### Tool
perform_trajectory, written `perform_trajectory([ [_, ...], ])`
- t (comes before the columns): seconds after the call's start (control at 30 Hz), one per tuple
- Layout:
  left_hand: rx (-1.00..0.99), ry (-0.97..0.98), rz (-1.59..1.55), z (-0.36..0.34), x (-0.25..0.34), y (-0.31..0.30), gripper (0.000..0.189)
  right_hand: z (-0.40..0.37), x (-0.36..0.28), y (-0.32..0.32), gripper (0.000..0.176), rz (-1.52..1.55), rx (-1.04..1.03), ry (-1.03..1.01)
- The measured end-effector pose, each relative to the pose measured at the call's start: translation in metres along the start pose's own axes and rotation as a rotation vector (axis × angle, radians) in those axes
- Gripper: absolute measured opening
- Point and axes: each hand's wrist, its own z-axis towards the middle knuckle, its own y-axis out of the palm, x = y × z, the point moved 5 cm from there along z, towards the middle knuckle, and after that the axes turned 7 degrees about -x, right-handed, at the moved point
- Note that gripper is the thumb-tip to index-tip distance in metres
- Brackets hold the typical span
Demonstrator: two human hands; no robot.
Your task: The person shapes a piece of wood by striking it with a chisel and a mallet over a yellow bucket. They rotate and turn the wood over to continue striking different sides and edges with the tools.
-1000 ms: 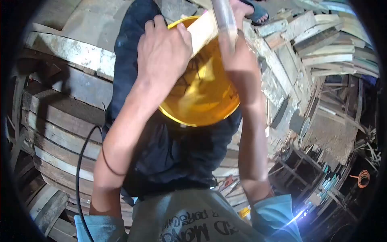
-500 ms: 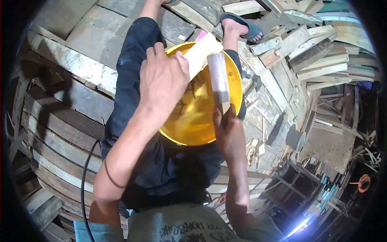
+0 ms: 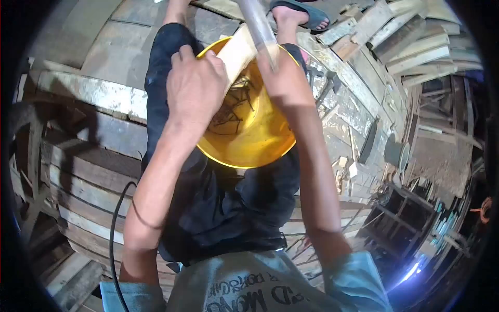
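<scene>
My left hand (image 3: 195,86) is closed around a pale piece of wood (image 3: 238,51), which slants over the far rim of a yellow bucket (image 3: 260,148). My right hand (image 3: 283,78) grips a broad-bladed chopping knife (image 3: 257,23), its grey blade blurred and pointing away from me. In this view the blade overlaps the upper end of the wood. Dark, thin, nail-like pieces (image 3: 232,106) lie inside the bucket, which sits between my legs.
Stacked wood offcuts (image 3: 400,44) fill the far right. A hammer-like tool (image 3: 330,86) and wood chips lie on the plank floor right of the bucket. A black cable (image 3: 114,234) hangs by my left arm. A sandalled foot (image 3: 291,15) is at the top.
My right hand and the knife have moved up and away from me, and the right arm now reaches over the bucket's right side. My left hand still holds the wood.
</scene>
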Motion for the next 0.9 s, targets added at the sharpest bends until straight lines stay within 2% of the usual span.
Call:
perform_trajectory([
  [0.03,0.006,-0.012,-0.010,0.003,-0.003,0.001,0.047,0.017,-0.017,-0.010,0.052,-0.124,-0.055,0.022],
  [0.07,-0.030,-0.020,0.008,0.007,-0.006,0.001,0.046,0.023,-0.017,-0.016,0.055,-0.175,0.016,-0.024],
  [0.13,0.010,0.017,0.004,0.006,-0.010,-0.001,0.047,0.016,-0.002,-0.025,0.055,-0.077,-0.025,-0.058],
  [0.17,-0.014,-0.029,-0.012,0.008,-0.010,-0.004,0.046,0.008,0.017,-0.030,0.054,-0.018,-0.050,0.046],
  [0.2,-0.029,-0.057,-0.041,0.008,-0.006,-0.006,0.045,-0.005,0.034,-0.034,0.053,0.088,0.011,-0.022],
  [0.23,-0.037,-0.046,-0.035,0.007,-0.004,-0.006,0.044,-0.021,0.053,-0.035,0.048,0.168,0.083,0.163],
  [0.3,-0.036,-0.016,-0.028,0.002,-0.003,-0.003,0.043,-0.053,0.074,-0.031,0.046,0.266,0.185,-0.050],
  [0.4,0.066,0.059,0.040,-0.001,-0.003,0.000,0.043,-0.095,0.065,-0.013,0.045,0.304,0.112,0.170],
  [0.47,0.065,0.053,0.049,-0.002,-0.001,-0.002,0.039,-0.111,0.046,0.004,0.046,0.143,-0.026,0.207],
  [0.57,0.087,0.067,0.037,-0.004,-0.003,-0.004,0.030,-0.111,0.013,0.027,0.044,-0.075,-0.063,0.089],
  [0.67,0.077,0.013,0.047,-0.023,-0.014,-0.014,0.029,-0.108,0.007,0.043,0.045,-0.097,-0.030,0.070],
  [0.8,-0.122,-0.219,-0.091,-0.040,-0.020,-0.015,0.031,-0.109,0.007,0.039,0.044,-0.183,-0.016,0.100],
  [0.9,-0.143,-0.220,-0.084,-0.036,-0.021,-0.007,0.031,-0.143,0.000,0.039,0.046,-0.192,-0.079,0.040],
])
